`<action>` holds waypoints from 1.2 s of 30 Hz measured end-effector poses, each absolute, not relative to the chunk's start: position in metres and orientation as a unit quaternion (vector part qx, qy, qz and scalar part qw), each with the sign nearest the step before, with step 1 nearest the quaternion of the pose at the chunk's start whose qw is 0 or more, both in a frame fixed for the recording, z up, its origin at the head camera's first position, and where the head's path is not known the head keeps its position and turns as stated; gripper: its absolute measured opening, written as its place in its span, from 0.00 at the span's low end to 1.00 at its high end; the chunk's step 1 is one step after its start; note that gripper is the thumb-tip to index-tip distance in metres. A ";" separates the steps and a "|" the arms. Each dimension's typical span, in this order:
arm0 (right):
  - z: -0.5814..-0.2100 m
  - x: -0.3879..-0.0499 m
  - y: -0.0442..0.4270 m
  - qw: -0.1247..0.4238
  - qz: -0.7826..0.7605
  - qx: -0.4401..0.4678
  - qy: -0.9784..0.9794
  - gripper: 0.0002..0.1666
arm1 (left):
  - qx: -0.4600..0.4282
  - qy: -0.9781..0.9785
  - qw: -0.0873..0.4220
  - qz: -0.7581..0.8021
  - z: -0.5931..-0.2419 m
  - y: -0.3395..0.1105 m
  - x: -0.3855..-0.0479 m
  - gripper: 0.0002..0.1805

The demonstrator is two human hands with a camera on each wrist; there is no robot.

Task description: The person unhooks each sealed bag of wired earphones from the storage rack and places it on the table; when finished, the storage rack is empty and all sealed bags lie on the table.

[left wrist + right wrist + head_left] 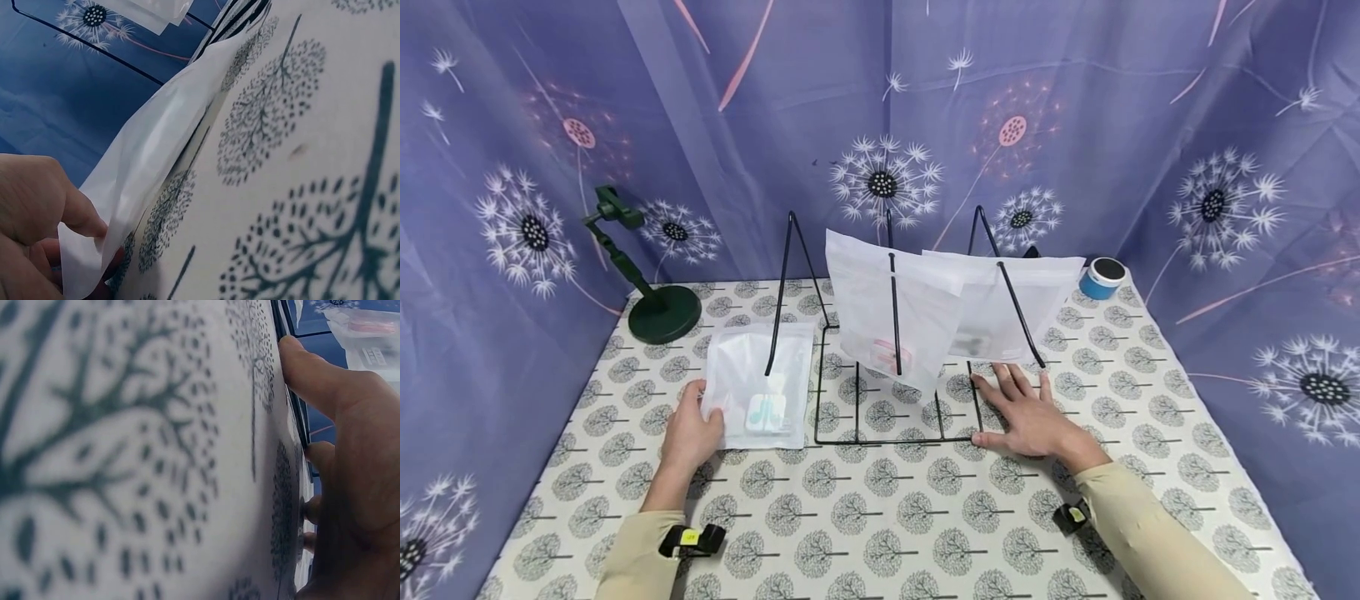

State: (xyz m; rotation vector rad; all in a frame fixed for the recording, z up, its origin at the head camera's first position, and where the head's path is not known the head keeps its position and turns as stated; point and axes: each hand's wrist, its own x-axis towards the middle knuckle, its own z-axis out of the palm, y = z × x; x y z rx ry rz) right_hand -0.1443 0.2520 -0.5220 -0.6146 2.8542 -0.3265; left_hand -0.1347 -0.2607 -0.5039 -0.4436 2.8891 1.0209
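My left hand (691, 429) pinches the left edge of a white translucent pouch (737, 367) with a teal print or item showing near its bottom. In the left wrist view, thumb and fingers (84, 215) close on the pouch's edge. A prong of the black wire rack (893, 442) crosses over the pouch's upper part; whether it pierces the pouch I cannot tell. Spread fingers of my right hand (1022, 417) rest at the right side of the rack's base, with the thumb at its front corner. Two more pouches hang on the rack: one with red inside (872, 292), one greyish (1022, 308).
A dark green stand (664, 312) with a jointed arm is at the back left. At the back right sits a small blue and white round device (1101, 279). Purple dandelion curtains (760, 150) enclose the tree-patterned tabletop (865, 533) on three sides.
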 end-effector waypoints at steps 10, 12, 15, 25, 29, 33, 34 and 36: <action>-0.523 -0.143 0.252 0.099 -0.105 -0.211 0.967 0.58 | -0.138 0.935 0.027 0.327 -0.509 -0.264 -0.136 0.32; -0.523 -0.143 0.252 0.099 -0.106 -0.211 0.967 0.57 | -0.136 0.936 0.026 0.325 -0.508 -0.263 -0.135 0.31; -0.522 -0.143 0.251 0.100 -0.106 -0.212 0.966 0.57 | -0.134 0.937 0.020 0.323 -0.507 -0.263 -0.135 0.31; -0.522 -0.144 0.252 0.095 -0.104 -0.216 0.966 0.57 | -0.137 0.941 0.021 0.310 -0.507 -0.261 -0.135 0.33; -0.523 -0.144 0.253 0.091 -0.105 -0.217 0.966 0.57 | -0.139 0.942 0.019 0.306 -0.507 -0.261 -0.135 0.33; -0.522 -0.144 0.253 0.093 -0.106 -0.217 0.966 0.57 | -0.138 0.942 0.009 0.305 -0.507 -0.261 -0.134 0.32; -0.522 -0.144 0.253 0.094 -0.105 -0.216 0.966 0.57 | -0.136 0.942 0.006 0.305 -0.507 -0.262 -0.134 0.32; -0.521 -0.144 0.252 0.096 -0.103 -0.216 0.966 0.57 | -0.132 0.943 0.001 0.305 -0.507 -0.262 -0.134 0.32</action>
